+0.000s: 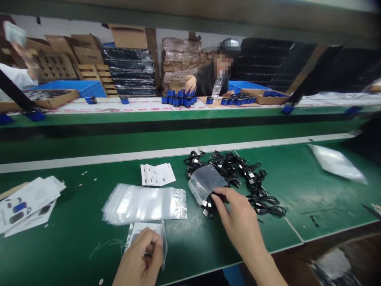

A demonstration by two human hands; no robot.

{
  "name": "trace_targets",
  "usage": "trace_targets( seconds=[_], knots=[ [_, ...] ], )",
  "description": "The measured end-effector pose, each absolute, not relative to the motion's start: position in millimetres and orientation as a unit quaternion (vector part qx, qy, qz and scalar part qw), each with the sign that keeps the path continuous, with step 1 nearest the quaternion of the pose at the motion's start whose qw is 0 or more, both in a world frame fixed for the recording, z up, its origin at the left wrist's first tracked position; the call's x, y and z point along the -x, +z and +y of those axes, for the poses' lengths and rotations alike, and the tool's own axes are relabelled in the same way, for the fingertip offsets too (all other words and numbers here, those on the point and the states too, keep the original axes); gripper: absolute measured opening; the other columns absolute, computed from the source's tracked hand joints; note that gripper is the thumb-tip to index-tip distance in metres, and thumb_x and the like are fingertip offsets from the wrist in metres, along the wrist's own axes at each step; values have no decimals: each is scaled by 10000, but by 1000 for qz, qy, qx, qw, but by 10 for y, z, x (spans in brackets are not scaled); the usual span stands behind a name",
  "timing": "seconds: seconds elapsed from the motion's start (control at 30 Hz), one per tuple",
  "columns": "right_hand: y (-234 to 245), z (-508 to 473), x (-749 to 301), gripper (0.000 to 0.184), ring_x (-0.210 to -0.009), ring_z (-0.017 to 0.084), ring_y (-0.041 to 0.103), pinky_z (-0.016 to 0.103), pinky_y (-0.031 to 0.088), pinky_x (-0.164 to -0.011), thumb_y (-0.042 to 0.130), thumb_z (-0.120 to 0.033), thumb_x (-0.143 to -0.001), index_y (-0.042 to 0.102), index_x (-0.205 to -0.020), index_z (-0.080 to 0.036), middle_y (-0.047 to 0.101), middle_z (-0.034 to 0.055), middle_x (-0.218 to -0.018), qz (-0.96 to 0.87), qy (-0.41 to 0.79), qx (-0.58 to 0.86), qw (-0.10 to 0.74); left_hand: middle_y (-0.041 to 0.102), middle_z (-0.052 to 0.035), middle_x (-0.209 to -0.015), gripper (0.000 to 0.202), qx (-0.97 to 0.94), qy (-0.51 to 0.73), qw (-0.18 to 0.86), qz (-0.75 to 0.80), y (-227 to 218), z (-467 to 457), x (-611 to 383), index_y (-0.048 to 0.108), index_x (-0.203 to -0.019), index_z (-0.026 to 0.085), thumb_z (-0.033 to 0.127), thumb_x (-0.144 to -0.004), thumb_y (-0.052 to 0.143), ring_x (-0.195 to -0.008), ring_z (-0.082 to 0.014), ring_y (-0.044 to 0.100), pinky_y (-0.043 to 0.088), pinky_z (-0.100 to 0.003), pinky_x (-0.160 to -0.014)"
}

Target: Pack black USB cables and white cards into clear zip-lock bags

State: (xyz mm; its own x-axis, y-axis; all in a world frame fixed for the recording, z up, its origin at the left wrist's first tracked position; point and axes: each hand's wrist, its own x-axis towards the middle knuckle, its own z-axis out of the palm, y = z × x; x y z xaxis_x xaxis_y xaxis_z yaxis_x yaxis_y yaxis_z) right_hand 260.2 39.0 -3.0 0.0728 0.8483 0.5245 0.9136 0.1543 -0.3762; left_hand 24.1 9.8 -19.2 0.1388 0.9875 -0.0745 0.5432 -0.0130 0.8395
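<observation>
The right hand (238, 222) reaches in from the lower right, forearm slanted up-left, its fingers closed on a coiled black cable (210, 201) at the mouth of a small clear bag (205, 183) in mid-frame, while the left hand (139, 260) at the bottom edge pinches a filled pouch (146, 230) flat on the table. The green table (74, 238) carries a pile of cables (256, 182), a stack of zip bags (145, 203) and leaflets (26, 200); beyond it a co-worker (208, 79) handles blue cylinders (180, 98) before cardboard boxes (86, 51). Red print on the far table's tape (143, 108) is too blurred to read.
</observation>
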Motion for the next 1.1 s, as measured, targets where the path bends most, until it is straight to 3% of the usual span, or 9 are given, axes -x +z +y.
trace_targets(
  seconds=[0.23,0.4,0.5,0.63,0.73,0.8,0.87,0.97,1.1],
  knots=[
    [2,375,-2609,296,-749,261,591,392,510,-663,426,-202,-931,700,-994,-109,604,110,-794,-715,-24,627,307,499,54,-606,348,-635,265,418,594,-231,86,-215,444,-657,253,476,-916,378,-544,-140,563,458,-230,-529],
    [169,227,-2679,450,-477,212,598,311,436,-403,308,-92,-873,662,-1148,-134,593,97,-761,-771,-23,616,158,496,54,-599,358,-639,273,420,584,-224,88,-217,442,-641,249,467,-920,388,-530,-132,538,443,-222,-514],
    [302,141,-2680,371,-475,226,619,322,432,-407,332,-153,-887,672,-1035,-146,638,92,-754,-772,15,613,168,492,55,-581,352,-641,280,405,588,-225,87,-222,450,-636,248,452,-918,398,-518,-134,544,444,-224,-507],
    [329,65,-2450,163,-637,198,656,285,483,-556,448,-257,-902,606,-896,-216,658,29,-759,-702,301,589,264,489,54,-600,348,-657,259,389,591,-219,90,-215,438,-647,246,438,-931,375,-535,-134,549,432,-230,-525],
    [161,0,-2135,147,-533,139,602,222,448,-490,500,-309,-882,583,-962,-218,637,-18,-692,-562,508,569,320,489,54,-608,304,-669,267,369,587,-213,98,-197,443,-657,246,388,-922,398,-533,-131,532,406,-223,-506],
    [32,-35,-1952,140,-633,146,614,221,462,-564,532,-309,-851,609,-902,-203,649,-1,-751,-553,515,554,350,503,48,-633,237,-680,287,353,575,-218,98,-187,460,-672,246,318,-895,428,-561,-135,535,404,-217,-500],
    [-55,-51,-1841,133,-587,139,594,215,438,-544,514,-277,-851,615,-827,-194,631,-11,-673,-594,488,545,335,509,42,-656,205,-690,299,341,564,-233,84,-186,480,-690,246,288,-886,437,-586,-138,540,422,-214,-512],
    [-105,-53,-1793,148,-483,141,577,220,392,-482,469,-209,-865,610,-825,-190,617,-17,-582,-669,390,569,277,497,43,-675,230,-703,312,306,561,-262,35,-204,498,-701,243,297,-911,424,-550,-121,533,441,-208,-513],
    [-141,-78,-1783,160,-606,209,672,250,414,-513,483,-112,-818,620,-835,-194,682,50,-752,-773,240,557,186,565,8,-860,147,-736,358,183,545,-280,-25,-206,560,-771,240,217,-881,467,-678,-116,626,499,-196,-626]
  ],
)
